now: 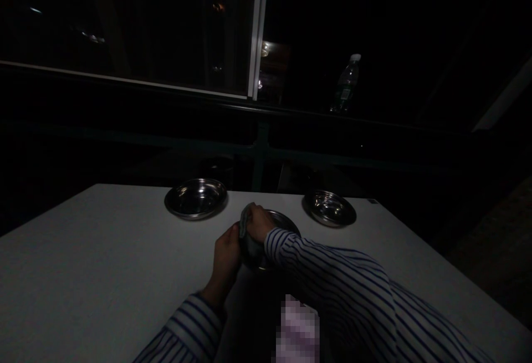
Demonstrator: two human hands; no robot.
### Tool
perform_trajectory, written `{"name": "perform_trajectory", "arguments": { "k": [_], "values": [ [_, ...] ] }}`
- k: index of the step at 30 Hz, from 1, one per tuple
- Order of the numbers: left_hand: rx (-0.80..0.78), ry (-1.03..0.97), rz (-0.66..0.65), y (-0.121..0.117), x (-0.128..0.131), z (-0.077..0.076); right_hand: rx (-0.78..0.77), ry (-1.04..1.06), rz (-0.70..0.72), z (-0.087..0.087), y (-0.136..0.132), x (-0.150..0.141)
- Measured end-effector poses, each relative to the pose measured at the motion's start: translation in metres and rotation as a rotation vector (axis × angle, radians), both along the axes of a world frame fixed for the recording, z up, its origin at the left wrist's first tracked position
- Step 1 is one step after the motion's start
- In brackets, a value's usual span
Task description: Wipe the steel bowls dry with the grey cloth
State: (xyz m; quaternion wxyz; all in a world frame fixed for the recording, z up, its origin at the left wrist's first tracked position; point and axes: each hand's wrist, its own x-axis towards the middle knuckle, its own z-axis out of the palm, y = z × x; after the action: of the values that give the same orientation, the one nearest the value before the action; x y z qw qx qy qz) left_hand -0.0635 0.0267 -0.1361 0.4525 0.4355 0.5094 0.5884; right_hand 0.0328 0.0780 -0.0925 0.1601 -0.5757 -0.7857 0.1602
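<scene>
A shiny metal bowl (286,220) sits near the middle of the white table, partly covered by my right forearm. My left hand (226,252) grips its left rim, thumb uppermost. In my right hand (260,223) is a grey-green cloth (245,220), bunched over the bowl's left rim and hanging down inside it. The fingers of my right hand are closed on the cloth. Both sleeves are striped.
Two more metal bowls stand toward the far edge of the white table (137,241): one bowl (196,199) at left, another bowl (330,208) at right. Beyond, a plastic bottle (346,86) stands on a dark ledge beside a window frame (256,30). The room is dim.
</scene>
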Motion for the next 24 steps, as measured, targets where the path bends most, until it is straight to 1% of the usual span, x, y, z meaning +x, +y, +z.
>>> {"name": "perform_trajectory", "arguments": {
  "k": [4, 6, 7, 9, 13, 17, 19, 21, 24],
  "values": [
    [-0.029, -0.016, 0.101, 0.0, -0.001, 0.001, -0.08, 0.0, 0.217, -0.001, -0.016, -0.006],
    [-0.019, -0.036, 0.144, 0.0, -0.001, 0.0, -0.124, -0.022, 0.286, -0.003, -0.024, -0.006],
    [-0.016, -0.042, 0.153, 0.0, -0.001, -0.001, -0.131, -0.032, 0.298, -0.004, -0.027, -0.006],
    [-0.019, -0.044, 0.143, 0.0, -0.001, -0.003, -0.094, -0.048, 0.267, -0.004, -0.029, -0.007],
    [-0.003, -0.034, 0.103, -0.002, 0.0, 0.0, 0.037, -0.124, 0.087, 0.003, -0.016, -0.007],
    [-0.003, -0.007, 0.109, -0.003, -0.002, 0.005, 0.081, -0.272, -0.067, 0.014, 0.005, 0.01],
    [-0.015, -0.015, 0.105, -0.002, -0.002, 0.005, 0.097, -0.335, -0.097, 0.017, 0.009, 0.019],
    [-0.016, -0.047, 0.089, 0.0, -0.002, 0.003, 0.125, -0.379, -0.036, 0.017, 0.007, 0.022],
    [-0.029, -0.071, 0.051, 0.002, -0.003, 0.002, 0.174, -0.418, 0.2, 0.016, 0.0, 0.012]
  ]
}}
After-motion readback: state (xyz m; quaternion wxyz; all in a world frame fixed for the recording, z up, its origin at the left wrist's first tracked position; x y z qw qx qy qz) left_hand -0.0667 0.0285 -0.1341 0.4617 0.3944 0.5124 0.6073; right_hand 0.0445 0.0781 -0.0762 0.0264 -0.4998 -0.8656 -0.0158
